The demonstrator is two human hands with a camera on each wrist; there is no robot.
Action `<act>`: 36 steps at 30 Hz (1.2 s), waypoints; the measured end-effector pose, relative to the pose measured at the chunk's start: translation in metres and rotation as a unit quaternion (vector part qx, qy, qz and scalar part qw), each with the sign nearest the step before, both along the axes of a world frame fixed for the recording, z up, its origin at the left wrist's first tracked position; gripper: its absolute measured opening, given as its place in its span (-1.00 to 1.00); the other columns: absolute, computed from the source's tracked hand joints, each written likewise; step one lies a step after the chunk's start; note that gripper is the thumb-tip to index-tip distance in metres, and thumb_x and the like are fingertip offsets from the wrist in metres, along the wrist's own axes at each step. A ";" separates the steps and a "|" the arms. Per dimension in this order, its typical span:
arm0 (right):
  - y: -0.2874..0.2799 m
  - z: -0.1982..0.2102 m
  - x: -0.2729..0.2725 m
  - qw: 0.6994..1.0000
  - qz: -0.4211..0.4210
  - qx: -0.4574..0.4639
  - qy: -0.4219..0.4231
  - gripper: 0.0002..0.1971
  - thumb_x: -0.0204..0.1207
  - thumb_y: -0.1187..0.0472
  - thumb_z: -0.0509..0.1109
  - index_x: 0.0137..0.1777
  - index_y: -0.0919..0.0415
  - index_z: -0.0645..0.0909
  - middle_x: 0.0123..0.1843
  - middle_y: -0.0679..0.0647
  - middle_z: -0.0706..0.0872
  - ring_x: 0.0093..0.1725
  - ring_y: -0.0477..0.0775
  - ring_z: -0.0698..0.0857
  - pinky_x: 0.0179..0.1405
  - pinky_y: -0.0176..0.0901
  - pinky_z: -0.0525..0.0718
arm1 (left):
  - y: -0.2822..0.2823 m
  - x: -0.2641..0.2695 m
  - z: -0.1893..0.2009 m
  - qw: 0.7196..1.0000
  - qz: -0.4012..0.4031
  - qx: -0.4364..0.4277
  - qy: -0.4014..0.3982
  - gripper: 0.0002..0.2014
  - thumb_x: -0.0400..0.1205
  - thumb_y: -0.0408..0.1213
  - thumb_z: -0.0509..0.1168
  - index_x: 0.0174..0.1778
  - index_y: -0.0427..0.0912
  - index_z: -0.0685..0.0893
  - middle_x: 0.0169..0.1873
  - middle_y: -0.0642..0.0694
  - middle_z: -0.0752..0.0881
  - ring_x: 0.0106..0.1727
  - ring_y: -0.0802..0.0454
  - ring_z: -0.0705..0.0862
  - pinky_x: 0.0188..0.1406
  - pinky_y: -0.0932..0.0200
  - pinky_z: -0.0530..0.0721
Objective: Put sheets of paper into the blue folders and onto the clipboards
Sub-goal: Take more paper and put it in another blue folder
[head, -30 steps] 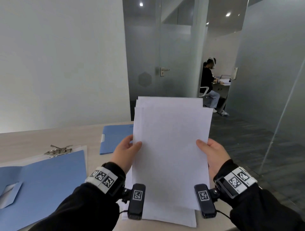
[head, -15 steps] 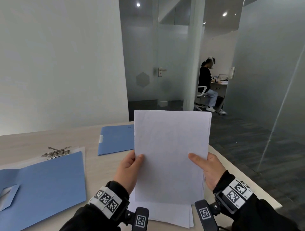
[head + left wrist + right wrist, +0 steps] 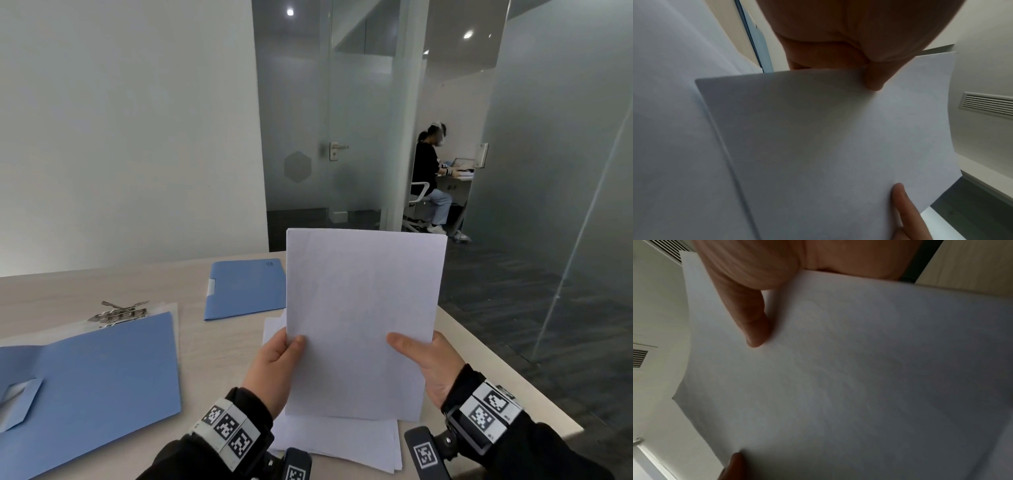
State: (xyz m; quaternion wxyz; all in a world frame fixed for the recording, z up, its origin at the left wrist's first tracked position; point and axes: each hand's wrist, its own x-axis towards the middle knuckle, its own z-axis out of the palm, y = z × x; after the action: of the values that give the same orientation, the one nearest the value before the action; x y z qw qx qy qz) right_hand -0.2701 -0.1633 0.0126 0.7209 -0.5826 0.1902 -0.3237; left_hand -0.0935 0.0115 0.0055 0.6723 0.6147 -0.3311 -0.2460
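White sheets held upright, ready for squaring and filing

White sheets of paper are held upright above the table, pinched at the lower side edges by both hands. The left hand is closed on the left edge, thumb in front; the right hand is closed on the right edge in the same way. In both wrist views a thumb is seen pressed flat against the sheet face. A loose stack of paper lies on the table just below. An opened blue folder lies to the left, over a clipboard whose metal clip shows at its top; a shut blue folder lies further back.

By judgement, the bundle is being squared. The pinch is best kept light so the edges can settle level, then the bundle carried left flat and low, and slid into the open folder without curling the corners
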 end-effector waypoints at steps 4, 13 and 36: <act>0.010 0.015 0.011 1.000 0.018 -0.016 -0.012 -0.25 -0.21 -0.10 0.81 0.03 0.24 0.81 0.08 0.32 0.83 0.08 0.36 0.80 0.10 0.20 0.71 | 0.011 0.007 0.011 0.999 0.028 -0.031 0.000 -0.79 0.73 -0.32 0.19 0.04 -0.09 0.75 -0.08 -0.04 0.86 -0.01 -0.03 0.78 0.12 -0.04 0.69; 0.078 0.011 0.088 0.982 0.127 -0.091 0.107 -0.71 0.43 0.13 0.45 0.13 0.15 0.76 0.10 0.07 0.86 0.17 0.12 0.80 0.28 0.08 0.66 | 0.097 0.064 0.018 0.981 0.167 -0.046 0.086 -0.80 0.72 -0.29 0.21 -0.04 -0.10 0.76 -0.15 -0.04 0.85 -0.10 -0.05 0.76 0.05 -0.07 0.69; 0.192 -0.036 0.338 0.894 0.216 -0.199 0.338 -0.56 0.47 0.28 0.50 0.27 0.55 0.58 0.22 0.40 0.72 0.21 0.39 0.71 0.35 0.22 0.60 | 0.354 0.114 -0.040 0.830 0.440 -0.074 0.335 -0.71 0.70 -0.28 0.16 0.32 -0.28 0.50 0.19 -0.23 0.63 0.05 -0.13 0.69 -0.23 -0.03 0.66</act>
State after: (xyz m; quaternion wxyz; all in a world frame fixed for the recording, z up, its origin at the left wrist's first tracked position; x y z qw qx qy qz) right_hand 0.0679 0.0284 -0.0239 0.5338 -0.8151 0.2235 0.0254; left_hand 0.0205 0.3652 -0.0343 0.8223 0.5238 0.2033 -0.0901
